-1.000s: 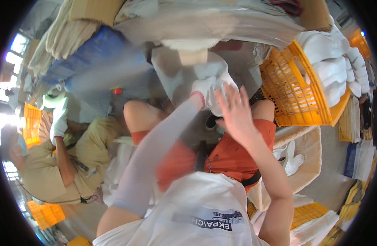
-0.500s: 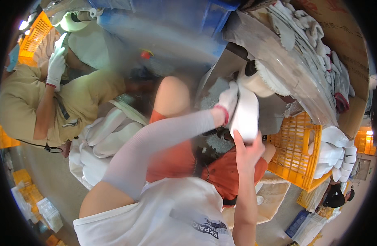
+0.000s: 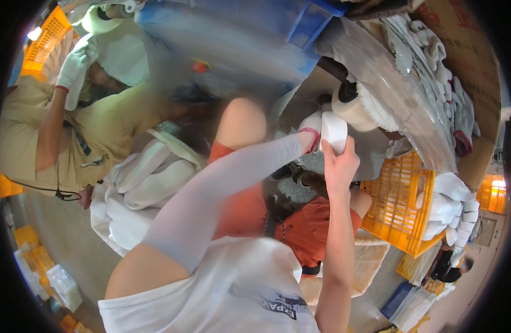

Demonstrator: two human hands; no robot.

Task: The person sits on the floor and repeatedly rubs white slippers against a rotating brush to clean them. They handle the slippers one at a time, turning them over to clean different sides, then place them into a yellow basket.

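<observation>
While both arms reach up toward the upper right of the frame, the work in hand looks like handling a single white glove (image 3: pixel 333 132) taken from the stock around the person. Largest in view, a blue crate (image 3: pixel 238 33) fills the top centre, and a long stack of white gloves (image 3: pixel 427 61) runs down the upper right beside a cardboard box (image 3: pixel 477 83). Lower right, an orange basket (image 3: pixel 397 208) holds more bundled white gloves. A co-worker in a tan shirt (image 3: pixel 72 133) sits at the left.

Just above the hands lies a white roll (image 3: pixel 352 108). The right hand (image 3: pixel 338 164) is closed around the glove's lower edge, fingers curled. The left hand (image 3: pixel 312 126), gloved in white with a red cuff, touches the same glove from the left; how far it is open I cannot tell. Judging from this, the next move calls for a firm two-handed grip.
</observation>
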